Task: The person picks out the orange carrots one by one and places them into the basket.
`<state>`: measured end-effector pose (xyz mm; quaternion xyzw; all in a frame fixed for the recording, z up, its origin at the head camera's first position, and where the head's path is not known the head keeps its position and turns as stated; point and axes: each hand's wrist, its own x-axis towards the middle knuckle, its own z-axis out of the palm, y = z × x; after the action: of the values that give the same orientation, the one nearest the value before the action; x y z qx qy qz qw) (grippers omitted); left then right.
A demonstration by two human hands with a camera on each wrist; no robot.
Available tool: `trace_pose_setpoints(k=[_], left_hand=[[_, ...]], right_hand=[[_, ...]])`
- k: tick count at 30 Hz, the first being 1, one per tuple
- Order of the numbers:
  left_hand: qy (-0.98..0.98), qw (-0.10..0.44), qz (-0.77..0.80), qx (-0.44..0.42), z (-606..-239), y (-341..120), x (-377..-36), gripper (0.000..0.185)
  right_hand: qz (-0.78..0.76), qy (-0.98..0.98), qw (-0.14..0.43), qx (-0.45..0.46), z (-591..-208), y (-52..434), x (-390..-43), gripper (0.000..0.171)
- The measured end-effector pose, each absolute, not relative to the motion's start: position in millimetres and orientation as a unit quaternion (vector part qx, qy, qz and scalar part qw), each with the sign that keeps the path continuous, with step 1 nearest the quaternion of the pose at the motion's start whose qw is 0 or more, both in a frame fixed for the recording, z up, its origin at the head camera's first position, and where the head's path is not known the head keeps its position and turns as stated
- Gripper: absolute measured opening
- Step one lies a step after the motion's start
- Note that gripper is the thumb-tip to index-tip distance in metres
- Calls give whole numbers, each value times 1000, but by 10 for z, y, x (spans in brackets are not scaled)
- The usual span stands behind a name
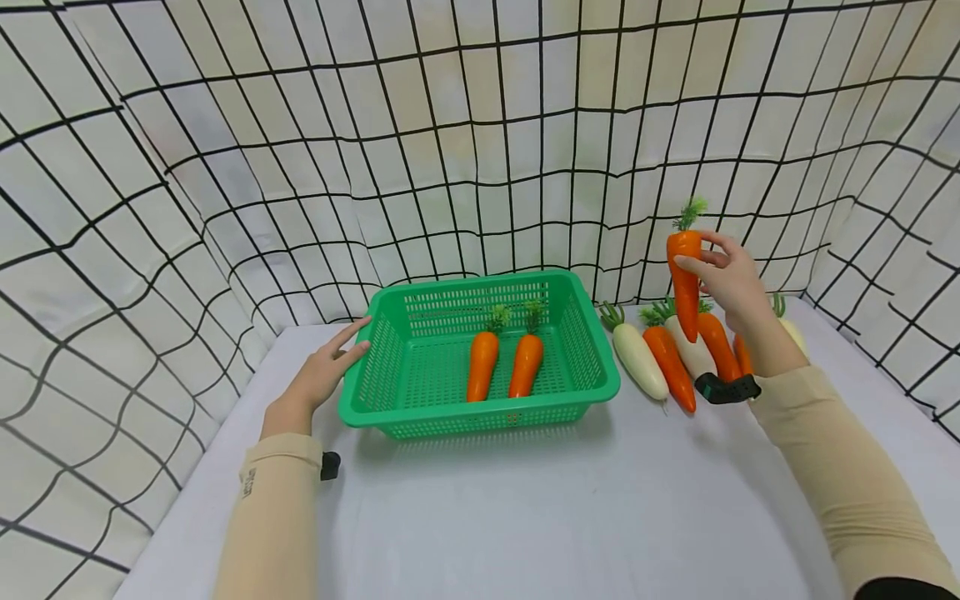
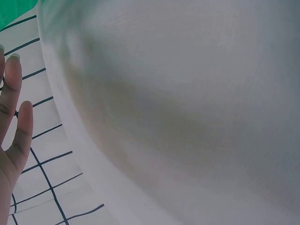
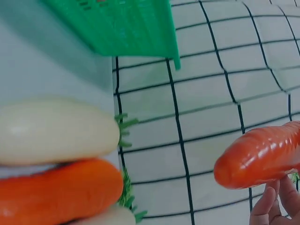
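Observation:
My right hand (image 1: 723,275) holds an orange carrot (image 1: 685,279) upright in the air, green top up, above the row of vegetables at the right; the carrot (image 3: 260,157) shows in the right wrist view with fingertips (image 3: 272,208) beneath it. A green plastic basket (image 1: 592,379) sits mid-table with two carrots (image 1: 482,365) (image 1: 526,364) lying side by side inside. My left hand (image 1: 330,367) lies with straight fingers against the basket's left rim. In the left wrist view the fingers (image 2: 14,108) are extended beside the table edge.
A white radish (image 1: 639,360) and several carrots (image 1: 670,367) and radishes lie in a row on the white table (image 1: 525,508) right of the basket. Grid-patterned cloth walls (image 1: 480,150) surround the table on three sides.

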<state>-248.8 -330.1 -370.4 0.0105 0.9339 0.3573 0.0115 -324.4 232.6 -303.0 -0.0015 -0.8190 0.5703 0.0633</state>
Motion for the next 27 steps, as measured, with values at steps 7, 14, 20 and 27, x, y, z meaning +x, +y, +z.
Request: trace_pose_setpoints(k=[7, 14, 20, 27], left_hand=[[934, 9, 358, 12, -3698, -3293, -2492, 68], [935, 13, 355, 10, -3697, -3296, -2494, 69], [936, 15, 352, 9, -3695, -3311, -2490, 69], [936, 16, 352, 9, -3691, -3304, -2495, 69]], right_hand=[[594, -802, 24, 49, -2930, 2029, -3273, 77], [615, -783, -22, 93, -2816, 1679, -3311, 72], [605, -781, -50, 146, -2748, 1426, -3357, 67], [587, -785, -85, 177, -2745, 1145, -3401, 61]])
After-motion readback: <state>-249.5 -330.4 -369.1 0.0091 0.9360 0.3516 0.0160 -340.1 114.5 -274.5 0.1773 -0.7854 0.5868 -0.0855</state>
